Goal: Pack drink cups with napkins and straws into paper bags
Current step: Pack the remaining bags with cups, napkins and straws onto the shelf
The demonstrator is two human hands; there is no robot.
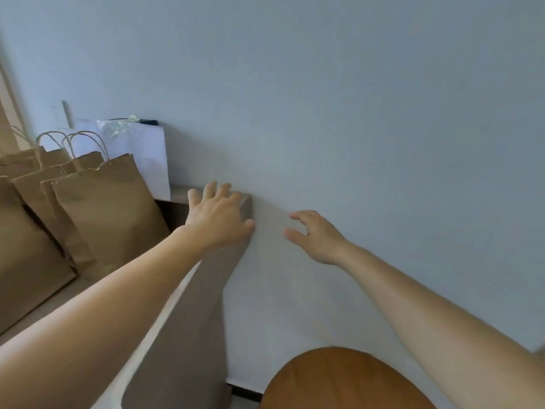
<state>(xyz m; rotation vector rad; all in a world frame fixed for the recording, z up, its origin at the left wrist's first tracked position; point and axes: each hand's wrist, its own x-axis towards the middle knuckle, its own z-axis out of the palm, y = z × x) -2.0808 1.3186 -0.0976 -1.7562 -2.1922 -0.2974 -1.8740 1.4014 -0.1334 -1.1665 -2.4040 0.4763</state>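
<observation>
Paper bags (100,208) stand upright to the left, nearer my left hand (219,216) than my right hand (317,237); all fingers (210,189) apart, empty

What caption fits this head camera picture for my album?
Both hands empty: left hand over the table corner, right hand near the wall, paper bags standing at left.

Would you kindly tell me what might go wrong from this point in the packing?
The brown paper bags lean against one another; pulling one out may topple the rest.
The left hand and right hand hold nothing and reach toward the wall, away from the bags; no cups, napkins or straws are in view, so packing may stall.
</observation>
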